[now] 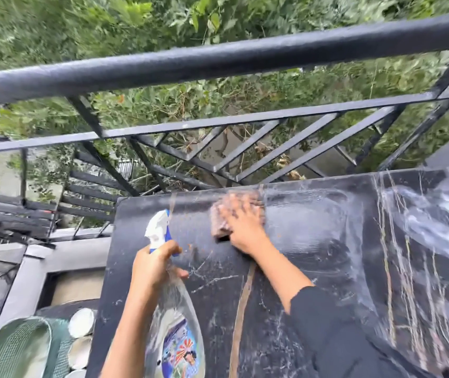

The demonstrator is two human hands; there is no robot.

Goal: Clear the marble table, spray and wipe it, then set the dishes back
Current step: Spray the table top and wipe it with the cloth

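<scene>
The black marble table with pale veins fills the lower right, and wet streaks and foam smears show on its right part. My left hand grips the neck of a clear spray bottle with a white and blue trigger head, held over the table's left side. My right hand presses flat on a brownish sponge near the table's far edge; both are motion-blurred. The sponge is partly hidden under my fingers.
A black metal railing runs close behind the table, with green foliage beyond it. At lower left, white dishes lie stacked beside a green mesh basket on a dark seat. A grey ledge lies left of the table.
</scene>
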